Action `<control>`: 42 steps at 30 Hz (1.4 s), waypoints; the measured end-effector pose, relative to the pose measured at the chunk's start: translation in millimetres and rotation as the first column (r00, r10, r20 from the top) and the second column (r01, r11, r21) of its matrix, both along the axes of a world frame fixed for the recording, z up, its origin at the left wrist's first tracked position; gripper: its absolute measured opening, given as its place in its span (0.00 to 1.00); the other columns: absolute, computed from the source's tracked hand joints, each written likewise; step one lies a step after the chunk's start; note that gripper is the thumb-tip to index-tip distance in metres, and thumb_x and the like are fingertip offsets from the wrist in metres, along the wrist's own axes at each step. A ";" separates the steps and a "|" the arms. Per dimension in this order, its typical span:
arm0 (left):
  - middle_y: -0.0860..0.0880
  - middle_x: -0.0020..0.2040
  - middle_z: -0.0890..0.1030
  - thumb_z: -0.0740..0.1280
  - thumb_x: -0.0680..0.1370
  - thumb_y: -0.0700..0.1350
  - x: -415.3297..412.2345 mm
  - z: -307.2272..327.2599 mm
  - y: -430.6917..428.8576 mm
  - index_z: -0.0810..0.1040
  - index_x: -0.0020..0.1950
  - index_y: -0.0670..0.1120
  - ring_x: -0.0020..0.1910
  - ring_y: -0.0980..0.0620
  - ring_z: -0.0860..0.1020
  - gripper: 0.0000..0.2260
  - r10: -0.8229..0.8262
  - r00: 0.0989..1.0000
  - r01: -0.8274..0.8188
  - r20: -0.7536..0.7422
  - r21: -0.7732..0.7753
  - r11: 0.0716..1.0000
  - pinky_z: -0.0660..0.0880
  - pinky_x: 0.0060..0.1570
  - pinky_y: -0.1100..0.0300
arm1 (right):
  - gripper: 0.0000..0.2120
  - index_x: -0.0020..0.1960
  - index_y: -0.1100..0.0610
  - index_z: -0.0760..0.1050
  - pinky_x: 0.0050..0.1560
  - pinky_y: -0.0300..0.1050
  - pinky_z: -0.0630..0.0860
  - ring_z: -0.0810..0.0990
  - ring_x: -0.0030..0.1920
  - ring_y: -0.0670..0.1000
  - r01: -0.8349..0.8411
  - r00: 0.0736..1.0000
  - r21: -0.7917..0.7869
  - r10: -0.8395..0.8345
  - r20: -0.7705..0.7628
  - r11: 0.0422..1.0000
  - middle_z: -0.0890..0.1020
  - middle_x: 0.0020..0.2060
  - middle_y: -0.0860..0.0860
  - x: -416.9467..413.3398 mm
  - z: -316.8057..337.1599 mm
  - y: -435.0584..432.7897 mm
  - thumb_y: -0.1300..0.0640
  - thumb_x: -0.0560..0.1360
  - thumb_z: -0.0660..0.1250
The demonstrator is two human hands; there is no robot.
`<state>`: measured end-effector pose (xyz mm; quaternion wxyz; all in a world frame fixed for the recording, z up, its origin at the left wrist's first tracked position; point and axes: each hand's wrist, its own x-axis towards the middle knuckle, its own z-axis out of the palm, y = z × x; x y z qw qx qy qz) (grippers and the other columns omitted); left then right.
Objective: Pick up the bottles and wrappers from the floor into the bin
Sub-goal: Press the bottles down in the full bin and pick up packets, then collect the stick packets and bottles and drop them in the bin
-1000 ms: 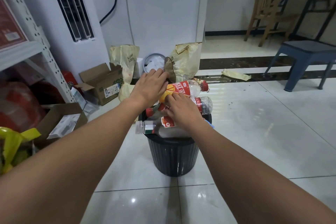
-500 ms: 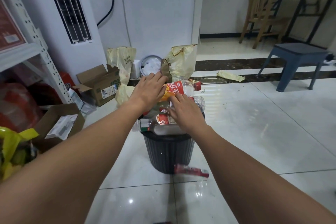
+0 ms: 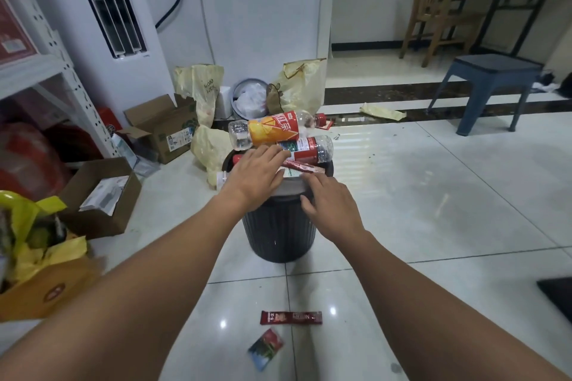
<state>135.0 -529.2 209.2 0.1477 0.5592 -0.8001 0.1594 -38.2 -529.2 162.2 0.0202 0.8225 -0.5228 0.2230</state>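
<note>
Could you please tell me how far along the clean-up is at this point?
Done: bottles are heaped above the rim of the black bin. In hand: left hand presses the heap, right hand is at the rim, both holding nothing. Left: a red sachet and a small wrapper lie on the floor.

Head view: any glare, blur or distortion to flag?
Head view: small glare spots dot the glossy floor near the red wrapper; wide-angle bending tilts the shelf frame; the yellow bag at left is smeared; bottles on the bin are sharp.
</note>
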 end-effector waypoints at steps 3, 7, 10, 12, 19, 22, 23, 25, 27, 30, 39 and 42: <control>0.48 0.68 0.71 0.59 0.79 0.45 -15.3 -21.9 16.5 0.67 0.70 0.45 0.67 0.49 0.67 0.19 -0.001 0.998 0.004 -0.055 0.055 0.998 0.62 0.66 0.54 | 0.22 0.71 0.52 0.65 0.61 0.47 0.67 0.73 0.61 0.52 0.049 0.999 0.051 -0.049 -0.011 0.997 0.72 0.66 0.49 -9.1 -12.1 14.7 0.48 0.78 0.59; 0.49 0.69 0.70 0.60 0.79 0.46 -30.4 -51.0 38.1 0.67 0.71 0.47 0.68 0.50 0.67 0.20 -0.018 0.995 0.025 -0.096 0.078 0.997 0.60 0.68 0.55 | 0.26 0.74 0.51 0.61 0.66 0.49 0.64 0.70 0.65 0.53 0.086 0.996 0.100 -0.084 -0.026 0.991 0.68 0.70 0.49 -21.4 -27.0 30.0 0.47 0.78 0.59; 0.50 0.70 0.69 0.60 0.79 0.47 -38.5 -80.7 54.4 0.66 0.71 0.48 0.69 0.51 0.66 0.20 -0.040 0.995 0.050 -0.095 0.107 0.993 0.59 0.69 0.57 | 0.27 0.75 0.49 0.59 0.68 0.49 0.62 0.69 0.67 0.53 0.111 0.993 0.130 -0.104 -0.064 0.985 0.66 0.71 0.49 -35.2 -43.0 39.4 0.46 0.77 0.59; 0.51 0.70 0.69 0.60 0.79 0.48 -40.7 -100.2 61.1 0.65 0.72 0.49 0.69 0.52 0.66 0.21 -0.037 0.996 0.049 -0.087 0.141 0.989 0.59 0.69 0.57 | 0.28 0.75 0.49 0.58 0.69 0.49 0.61 0.68 0.68 0.53 0.132 0.990 0.149 -0.123 -0.070 0.980 0.65 0.72 0.49 -43.2 -52.0 42.4 0.46 0.77 0.59; 0.52 0.72 0.65 0.59 0.79 0.55 -50.8 -159.0 67.4 0.61 0.74 0.51 0.70 0.52 0.63 0.24 0.010 0.999 0.005 -0.040 0.339 0.941 0.58 0.69 0.56 | 0.30 0.75 0.49 0.56 0.69 0.52 0.59 0.65 0.69 0.55 0.127 0.973 0.178 -0.088 -0.212 0.976 0.62 0.74 0.51 -58.2 -85.5 46.1 0.45 0.76 0.60; 0.52 0.72 0.65 0.59 0.79 0.55 -60.9 -177.7 65.3 0.60 0.73 0.51 0.69 0.51 0.63 0.24 0.018 0.999 0.004 -0.049 0.416 0.909 0.58 0.69 0.55 | 0.31 0.76 0.49 0.54 0.69 0.52 0.57 0.64 0.70 0.55 0.119 0.967 0.207 -0.067 -0.246 0.971 0.61 0.74 0.51 -56.1 -99.8 46.7 0.44 0.76 0.59; 0.52 0.72 0.65 0.60 0.79 0.55 -64.6 -184.8 65.1 0.61 0.73 0.51 0.69 0.50 0.63 0.24 0.015 0.999 0.007 -0.047 0.435 0.900 0.58 0.68 0.55 | 0.31 0.76 0.49 0.54 0.69 0.53 0.57 0.64 0.70 0.55 0.119 0.967 0.214 -0.064 -0.248 0.969 0.60 0.74 0.51 -54.3 -104.2 47.0 0.44 0.77 0.59; 0.52 0.71 0.66 0.61 0.78 0.55 -70.3 -202.5 65.1 0.62 0.72 0.51 0.67 0.50 0.65 0.24 -0.004 0.999 0.021 -0.039 0.462 0.886 0.60 0.67 0.55 | 0.30 0.76 0.49 0.54 0.69 0.53 0.58 0.65 0.70 0.55 0.125 0.968 0.230 -0.067 -0.244 0.965 0.60 0.74 0.51 -51.5 -114.3 47.4 0.43 0.77 0.59; 0.51 0.70 0.67 0.61 0.78 0.55 -71.8 -221.1 66.6 0.62 0.71 0.50 0.65 0.49 0.66 0.24 -0.023 1.000 0.028 -0.017 0.489 0.872 0.61 0.65 0.55 | 0.30 0.76 0.49 0.54 0.69 0.53 0.58 0.64 0.69 0.56 0.133 0.970 0.246 -0.074 -0.233 0.960 0.60 0.74 0.51 -49.9 -124.6 47.9 0.43 0.77 0.58; 0.50 0.71 0.65 0.60 0.76 0.59 -69.1 -243.2 67.4 0.59 0.73 0.50 0.66 0.48 0.65 0.28 0.001 1.000 -0.012 0.020 0.574 0.819 0.60 0.66 0.54 | 0.30 0.76 0.49 0.52 0.70 0.53 0.56 0.63 0.70 0.55 0.149 0.970 0.279 -0.085 -0.230 0.949 0.59 0.74 0.51 -50.8 -140.0 47.9 0.44 0.77 0.58; 0.48 0.70 0.63 0.62 0.76 0.55 -60.8 -282.7 68.9 0.56 0.73 0.49 0.66 0.46 0.64 0.28 -0.008 0.986 -0.109 0.169 0.669 0.735 0.61 0.65 0.50 | 0.31 0.76 0.49 0.52 0.71 0.52 0.55 0.62 0.70 0.55 0.237 0.957 0.363 -0.153 -0.246 0.901 0.58 0.74 0.50 -66.2 -183.6 51.3 0.45 0.76 0.58; 0.47 0.65 0.65 0.62 0.77 0.51 -62.6 -289.3 70.7 0.60 0.70 0.48 0.62 0.46 0.66 0.23 -0.039 0.981 -0.098 0.190 0.659 0.745 0.64 0.60 0.51 | 0.31 0.76 0.49 0.52 0.70 0.52 0.56 0.63 0.70 0.55 0.246 0.954 0.361 -0.158 -0.256 0.900 0.59 0.74 0.50 -66.7 -191.8 51.0 0.45 0.76 0.58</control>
